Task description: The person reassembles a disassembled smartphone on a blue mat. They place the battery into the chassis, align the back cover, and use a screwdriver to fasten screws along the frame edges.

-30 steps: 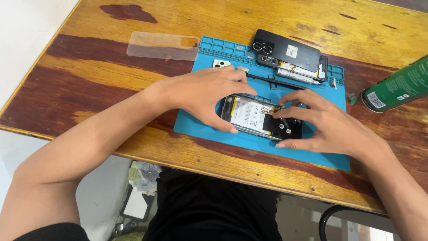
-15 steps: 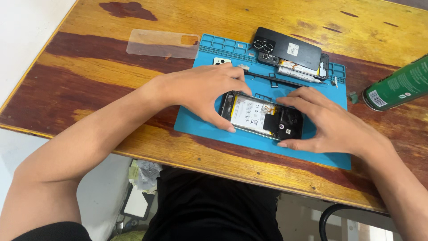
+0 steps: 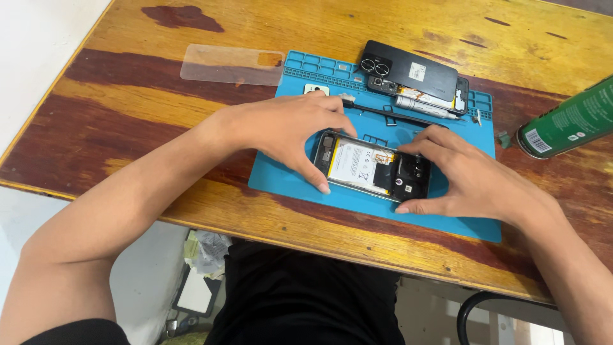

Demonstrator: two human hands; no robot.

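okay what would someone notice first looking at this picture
Two hands, the left hand and right hand, grip the ends of an opened phone with its white battery showing, on a blue mat at the centre. Behind it lies another black phone; a green can lies at the right.

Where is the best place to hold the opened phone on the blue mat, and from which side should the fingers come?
Grip the opened phone by its long rims, coming from above at both short ends, as the left hand and right hand do. It lies flat with battery and boards exposed upward, so only the frame looks safe to touch.
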